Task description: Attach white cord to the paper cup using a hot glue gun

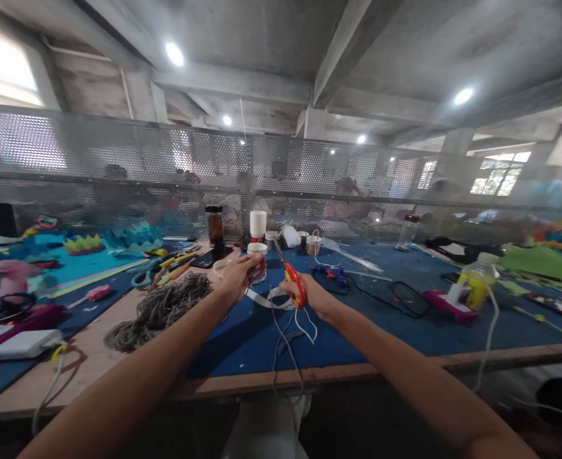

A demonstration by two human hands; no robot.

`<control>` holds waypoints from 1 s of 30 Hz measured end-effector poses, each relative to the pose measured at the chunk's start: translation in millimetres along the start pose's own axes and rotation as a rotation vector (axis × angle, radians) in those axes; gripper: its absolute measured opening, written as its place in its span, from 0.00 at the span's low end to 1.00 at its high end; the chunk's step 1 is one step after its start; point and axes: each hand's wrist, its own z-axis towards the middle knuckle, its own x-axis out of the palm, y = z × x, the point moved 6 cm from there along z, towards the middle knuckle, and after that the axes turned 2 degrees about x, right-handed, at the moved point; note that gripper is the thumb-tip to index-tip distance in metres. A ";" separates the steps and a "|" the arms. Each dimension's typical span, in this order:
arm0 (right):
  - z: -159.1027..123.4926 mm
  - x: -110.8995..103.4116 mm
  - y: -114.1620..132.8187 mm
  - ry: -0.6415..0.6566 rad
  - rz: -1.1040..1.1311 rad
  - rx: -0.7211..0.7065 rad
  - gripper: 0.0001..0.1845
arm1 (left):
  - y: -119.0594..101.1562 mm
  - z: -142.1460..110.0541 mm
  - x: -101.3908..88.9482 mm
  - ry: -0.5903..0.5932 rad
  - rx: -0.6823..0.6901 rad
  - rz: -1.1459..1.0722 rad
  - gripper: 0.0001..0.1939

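My right hand [309, 294] grips a pair of scissors [301, 290] with red and yellow handles, the blades pointing up and away. Grey cord [283, 338] and thin white cord hang below that hand toward the table edge. My left hand [239, 275] is closed, its fingertips pinched together in front of a white paper cup [257, 248]; what they hold is hidden. A white strip with dark print [264, 299] curves on the blue mat between my hands. Left of my left hand lies a heap of grey cord [164, 312].
Stacked paper cups [258, 224], a dark bottle [215, 224] and a phone [213, 257] stand or lie at the back. A blue glue gun [329, 274] with cable lies right. Further right is a bottle of yellow liquid [480, 280]. Perforated metal panels [281, 166] border the table.
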 end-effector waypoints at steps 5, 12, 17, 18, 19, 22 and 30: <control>38.1 -48.3 5.8 -0.362 -1.093 0.026 0.20 | 2.3 -6.4 5.8 0.032 -0.057 0.057 0.12; 62.6 -57.5 -21.9 -0.388 -1.198 0.041 0.21 | 1.5 -12.9 12.6 0.079 -0.078 0.112 0.15; 54.1 -49.7 4.2 -0.398 -1.117 -0.156 0.15 | 0.5 -16.7 19.7 0.159 -0.071 0.180 0.16; 51.4 -45.7 13.0 -0.375 -1.080 -0.206 0.15 | 1.0 -17.1 20.7 0.168 -0.073 0.193 0.15; 48.7 -40.7 20.8 -0.339 -1.043 -0.248 0.16 | 2.0 -17.5 21.7 0.177 -0.079 0.206 0.15; 36.7 -21.6 42.0 -0.157 -0.674 -0.481 0.16 | 5.7 -18.2 24.8 0.214 -0.100 0.232 0.14; 24.0 -17.4 41.0 -0.196 -0.383 -0.570 0.09 | 7.8 -21.1 30.0 0.258 -0.100 0.224 0.13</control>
